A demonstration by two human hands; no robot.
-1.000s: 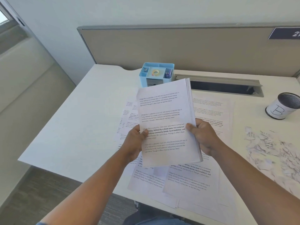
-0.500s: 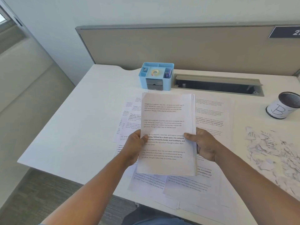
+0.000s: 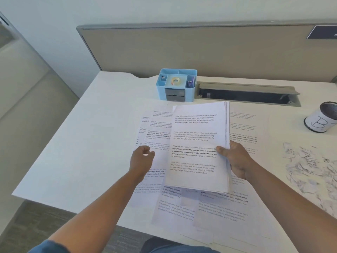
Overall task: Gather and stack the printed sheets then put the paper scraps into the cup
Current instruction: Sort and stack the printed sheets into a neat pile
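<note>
My right hand (image 3: 235,159) grips a stack of printed sheets (image 3: 197,139) by its right edge, thumb on top, holding it just above the desk. Left of the stack, my left hand (image 3: 142,159) hovers over loose printed sheets (image 3: 155,132), its fingers loosely curled and holding nothing. More printed sheets (image 3: 218,209) lie spread on the white desk (image 3: 82,143) under and around the stack. A heap of white paper scraps (image 3: 310,170) lies at the right. The cup (image 3: 322,117), white with a hand-drawn letter, stands at the far right.
A blue desk organiser (image 3: 176,84) with a tape roll stands at the back centre. Beside it is an open cable tray slot (image 3: 246,94). A grey partition (image 3: 200,50) closes the back of the desk. The desk's left edge drops to the floor.
My left hand has let go of the stack and moved left over the loose sheets. The stack has dropped lower and shifted right, now held by my right hand alone.
</note>
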